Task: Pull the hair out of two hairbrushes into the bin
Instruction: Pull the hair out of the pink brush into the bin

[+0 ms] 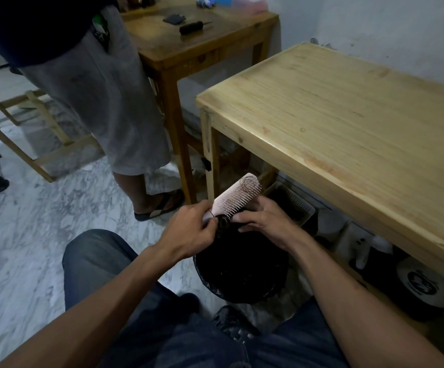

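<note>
Over a pale marbled floor [29, 248], beside a light wooden table [348, 123] set against a white wall, a seated person in dark jeans holds a pink hairbrush [235, 196] above a round black bin [242, 272] that stands between their knees and the table's near leg. The right hand [266, 221] grips the brush from its right side, fingers curled round it, bristles facing up. The left hand [189, 229] pinches a dark clump of hair [223, 221] at the brush's lower end, just over the bin's mouth. A thin loop of hair lies on the far bristles. Open floor spreads to the left; a second person in grey shorts and sandals stands close ahead, before a darker wooden table [202, 46]. The brush handle is hidden by the hands, the bin's inside is too dark to read, and no second brush can be made out.
</note>
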`<action>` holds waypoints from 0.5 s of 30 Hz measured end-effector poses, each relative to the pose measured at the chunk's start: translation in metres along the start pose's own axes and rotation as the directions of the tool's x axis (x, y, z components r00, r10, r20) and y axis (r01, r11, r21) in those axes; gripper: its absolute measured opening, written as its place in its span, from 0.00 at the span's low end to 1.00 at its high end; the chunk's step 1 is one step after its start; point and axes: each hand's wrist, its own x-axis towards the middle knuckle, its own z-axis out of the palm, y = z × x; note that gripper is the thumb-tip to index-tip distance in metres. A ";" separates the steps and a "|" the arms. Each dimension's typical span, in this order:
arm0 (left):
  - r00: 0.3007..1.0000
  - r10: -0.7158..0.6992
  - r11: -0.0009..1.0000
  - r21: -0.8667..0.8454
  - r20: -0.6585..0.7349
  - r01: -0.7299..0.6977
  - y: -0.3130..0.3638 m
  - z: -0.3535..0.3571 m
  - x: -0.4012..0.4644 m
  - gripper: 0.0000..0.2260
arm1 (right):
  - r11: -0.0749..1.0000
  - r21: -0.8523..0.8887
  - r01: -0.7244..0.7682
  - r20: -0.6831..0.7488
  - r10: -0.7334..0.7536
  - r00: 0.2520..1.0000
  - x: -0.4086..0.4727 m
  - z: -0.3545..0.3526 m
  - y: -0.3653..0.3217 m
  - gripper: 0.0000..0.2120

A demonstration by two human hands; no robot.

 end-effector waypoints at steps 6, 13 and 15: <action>0.999 -0.039 0.999 0.025 0.003 0.039 -0.010 -0.003 -0.001 0.14 | 0.999 -0.005 0.039 -0.055 -0.039 0.998 -0.005 -0.003 0.012 0.04; 0.981 -0.193 0.962 0.200 0.015 0.186 -0.029 0.002 -0.003 0.09 | 0.964 0.220 0.150 -0.289 -0.082 0.954 -0.009 -0.010 0.011 0.04; 0.979 -0.206 0.955 0.218 0.004 0.200 -0.029 0.002 -0.002 0.09 | 0.970 0.212 0.120 -0.265 -0.061 0.962 -0.008 -0.010 0.010 0.06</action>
